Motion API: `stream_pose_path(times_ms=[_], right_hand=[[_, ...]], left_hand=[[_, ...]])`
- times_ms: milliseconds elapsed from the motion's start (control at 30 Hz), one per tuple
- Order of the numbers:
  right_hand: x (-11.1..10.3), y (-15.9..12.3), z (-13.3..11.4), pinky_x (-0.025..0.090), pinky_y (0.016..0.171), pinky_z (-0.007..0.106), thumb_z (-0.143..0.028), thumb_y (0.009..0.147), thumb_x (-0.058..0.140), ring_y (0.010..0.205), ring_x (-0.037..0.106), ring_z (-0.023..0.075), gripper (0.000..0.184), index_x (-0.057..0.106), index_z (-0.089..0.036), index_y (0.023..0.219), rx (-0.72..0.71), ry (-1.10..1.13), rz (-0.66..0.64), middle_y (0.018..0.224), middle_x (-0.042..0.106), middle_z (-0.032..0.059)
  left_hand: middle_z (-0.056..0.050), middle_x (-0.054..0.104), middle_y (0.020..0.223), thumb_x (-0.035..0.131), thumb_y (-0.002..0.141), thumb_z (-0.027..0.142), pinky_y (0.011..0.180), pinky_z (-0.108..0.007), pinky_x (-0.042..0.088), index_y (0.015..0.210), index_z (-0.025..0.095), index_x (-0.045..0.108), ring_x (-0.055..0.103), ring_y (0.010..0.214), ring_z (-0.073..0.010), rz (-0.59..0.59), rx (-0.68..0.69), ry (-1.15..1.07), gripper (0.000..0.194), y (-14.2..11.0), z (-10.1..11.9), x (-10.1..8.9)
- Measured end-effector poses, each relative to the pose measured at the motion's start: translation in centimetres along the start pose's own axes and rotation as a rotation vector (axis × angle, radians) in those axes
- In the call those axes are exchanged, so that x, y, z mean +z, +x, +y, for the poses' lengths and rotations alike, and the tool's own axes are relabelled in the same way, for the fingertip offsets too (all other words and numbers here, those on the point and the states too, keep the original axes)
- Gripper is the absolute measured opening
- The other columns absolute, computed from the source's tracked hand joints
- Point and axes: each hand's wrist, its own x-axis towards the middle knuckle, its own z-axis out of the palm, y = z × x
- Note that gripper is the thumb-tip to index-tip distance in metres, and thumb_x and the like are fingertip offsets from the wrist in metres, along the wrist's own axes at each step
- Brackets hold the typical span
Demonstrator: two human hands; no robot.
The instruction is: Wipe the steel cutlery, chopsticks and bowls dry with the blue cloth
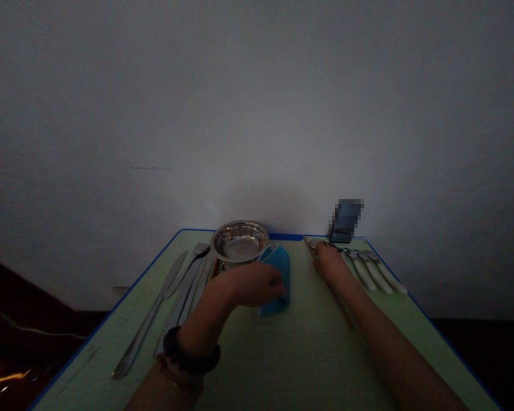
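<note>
My left hand [257, 283], with a dark band on its wrist, is closed on a folded blue cloth [278, 305] in the middle of the table. Just behind that hand stands a round stainless steel bowl [240, 242]. My right hand [328, 261] reaches to the far right part of the table, its fingers closed at the round end of a spoon [313, 244]; most of the spoon is hidden by the hand. A thin brown stick [342, 305] passes under the right forearm. Beside this hand lie several pieces of cutlery with pale handles [381, 278].
The pale green table [282, 365] has a blue edge and stands against a grey wall [257, 114]. On its left lie a metal knife [148, 319] and several other long metal utensils [188, 291]. A dark, pixelated device [346, 220] stands at the back right.
</note>
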Motion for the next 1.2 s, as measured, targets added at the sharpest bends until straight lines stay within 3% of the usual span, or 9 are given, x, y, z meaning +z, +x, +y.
stream_pose_path(times_ms=[100, 233, 300, 433, 567, 700, 900, 1033, 1200], right_hand=[[0.4, 0.0, 0.2, 0.040, 0.073, 0.030, -0.001, 0.080, 0.033, 0.094, 0.062, 0.0244, 0.034, 0.054, -0.008, 0.106, 0.011, -0.001, 0.006, 0.103, 0.063, 0.0195], [0.6, 0.1, 0.5, 0.039, 0.074, 0.031, -0.001, 0.079, 0.033, 0.097, 0.061, 0.0256, 0.032, 0.053, -0.008, 0.104, 0.004, 0.009, 0.017, 0.104, 0.062, 0.0205], [0.4, 0.1, 0.3, 0.040, 0.074, 0.031, -0.005, 0.079, 0.038, 0.096, 0.061, 0.0262, 0.026, 0.054, -0.008, 0.100, -0.005, 0.018, 0.020, 0.103, 0.062, 0.0205], [-0.4, -0.5, -1.1, 0.041, 0.071, 0.029, -0.024, 0.083, 0.048, 0.086, 0.063, 0.0217, 0.016, 0.054, -0.014, 0.094, -0.087, 0.075, 0.016, 0.091, 0.066, 0.0126], [-0.5, -1.8, -3.3, 0.040, 0.063, 0.027, -0.039, 0.088, 0.039, 0.068, 0.061, 0.0163, 0.026, 0.050, -0.017, 0.097, -0.234, 0.294, 0.003, 0.077, 0.066, 0.0056], [0.4, -3.2, -5.2, 0.039, 0.063, 0.027, -0.045, 0.087, 0.040, 0.072, 0.059, 0.0169, 0.032, 0.046, -0.017, 0.102, -0.324, 0.372, -0.072, 0.082, 0.064, 0.0069], [1.3, -5.0, -6.6, 0.037, 0.060, 0.029, -0.060, 0.070, 0.056, 0.076, 0.058, 0.0210, 0.050, 0.048, -0.016, 0.094, -0.405, 0.173, -0.186, 0.094, 0.060, 0.0102], [1.1, -5.3, -6.6, 0.040, 0.067, 0.031, -0.042, 0.080, 0.050, 0.083, 0.059, 0.0219, 0.028, 0.052, -0.016, 0.092, -0.457, 0.073, -0.191, 0.102, 0.058, 0.0120], [0.0, -4.4, -5.9, 0.042, 0.072, 0.031, -0.030, 0.083, 0.044, 0.082, 0.060, 0.0204, 0.017, 0.055, -0.016, 0.081, -0.472, 0.170, -0.227, 0.089, 0.062, 0.0102]], left_hand=[[-0.009, 0.072, 0.074, 0.031, 0.088, 0.037, 0.053, -0.023, 0.047, 0.077, 0.013, 0.064, 0.066, 0.062, -0.0164, -0.007, -0.101, -0.038, 0.043, -2.3, -2.2, -1.5], [-0.007, 0.069, 0.067, 0.036, 0.085, 0.042, 0.048, -0.022, 0.046, 0.074, 0.014, 0.061, 0.064, 0.055, -0.0159, 0.103, -0.412, -0.081, 0.038, -4.9, -6.1, -2.7], [-0.009, 0.068, 0.068, 0.039, 0.083, 0.039, 0.047, -0.023, 0.046, 0.073, 0.013, 0.061, 0.063, 0.054, -0.0167, 0.107, -0.487, -0.068, 0.035, -5.5, -7.7, -2.8], [-0.012, 0.070, 0.072, 0.046, 0.078, 0.032, 0.047, -0.024, 0.047, 0.076, 0.012, 0.063, 0.064, 0.056, -0.0184, 0.105, -0.581, -0.053, 0.027, -4.9, -9.2, -2.0], [-0.016, 0.071, 0.073, 0.051, 0.076, 0.035, 0.047, -0.027, 0.050, 0.077, 0.011, 0.063, 0.065, 0.057, -0.0212, 0.071, -0.663, -0.085, 0.027, -3.4, -9.8, -0.8], [-0.018, 0.071, 0.079, 0.055, 0.074, 0.037, 0.050, -0.029, 0.053, 0.073, 0.011, 0.062, 0.067, 0.061, -0.0227, 0.038, -0.708, -0.143, 0.026, -2.6, -10.8, 0.5], [-0.017, 0.072, 0.077, 0.058, 0.065, 0.020, 0.053, -0.029, 0.056, 0.058, 0.014, 0.058, 0.068, 0.062, -0.0229, -0.051, -0.710, -0.220, 0.009, -2.7, -11.9, 1.3], [-0.019, 0.072, 0.076, 0.054, 0.064, 0.020, 0.053, -0.028, 0.056, 0.050, 0.014, 0.055, 0.068, 0.061, -0.0222, -0.082, -0.655, -0.256, 0.015, -3.3, -11.6, 1.0], [-0.017, 0.071, 0.070, 0.049, 0.067, 0.024, 0.052, -0.028, 0.055, 0.049, 0.015, 0.054, 0.066, 0.054, -0.0191, -0.098, -0.612, -0.316, 0.021, -4.7, -11.4, 0.1]])
